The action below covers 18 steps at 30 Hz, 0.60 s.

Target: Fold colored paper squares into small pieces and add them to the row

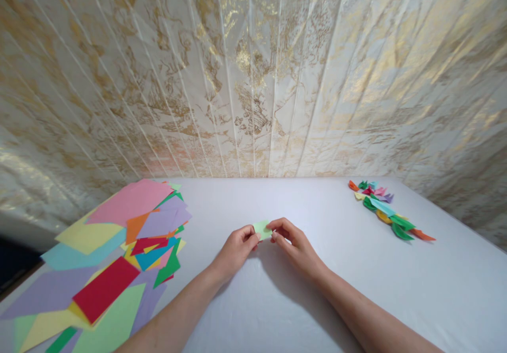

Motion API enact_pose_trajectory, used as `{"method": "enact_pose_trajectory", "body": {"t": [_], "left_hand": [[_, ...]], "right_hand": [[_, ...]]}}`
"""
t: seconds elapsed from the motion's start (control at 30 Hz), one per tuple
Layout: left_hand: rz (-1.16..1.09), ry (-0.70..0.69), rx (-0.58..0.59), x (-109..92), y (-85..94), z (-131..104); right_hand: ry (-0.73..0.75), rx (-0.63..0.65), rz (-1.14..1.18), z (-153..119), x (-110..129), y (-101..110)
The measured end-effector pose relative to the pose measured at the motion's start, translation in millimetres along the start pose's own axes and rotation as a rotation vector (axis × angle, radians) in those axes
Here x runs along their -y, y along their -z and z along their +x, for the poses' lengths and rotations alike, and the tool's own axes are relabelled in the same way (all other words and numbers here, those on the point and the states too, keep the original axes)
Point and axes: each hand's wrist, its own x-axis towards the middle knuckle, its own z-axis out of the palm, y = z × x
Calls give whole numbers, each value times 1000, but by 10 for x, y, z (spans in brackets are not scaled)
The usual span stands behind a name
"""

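Note:
A small light-green piece of paper [262,229] is held up just above the white table, between my two hands. My left hand [238,244] pinches its left side, thumb in front. At the right edge, the thumb and fingertips of my right hand [295,242] close on the same paper. Parts of its edges are hidden behind the fingers, and whether it is folded I cannot tell.
Loose sheets of coloured paper, among them a red rectangle [106,289] and a pink sheet [132,201], cover the table's left side. Several small folded paper pieces [383,207] lie at the back right. A gold-patterned curtain [253,78] hangs behind the table [222,200].

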Motion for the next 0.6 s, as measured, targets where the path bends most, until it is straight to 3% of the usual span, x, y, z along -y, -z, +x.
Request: {"method": "enact_pose_trajectory", "body": {"t": [0.6], "left_hand": [[12, -20, 17, 28, 15, 11]], "right_hand": [[-27, 4, 46, 1, 45, -6]]}}
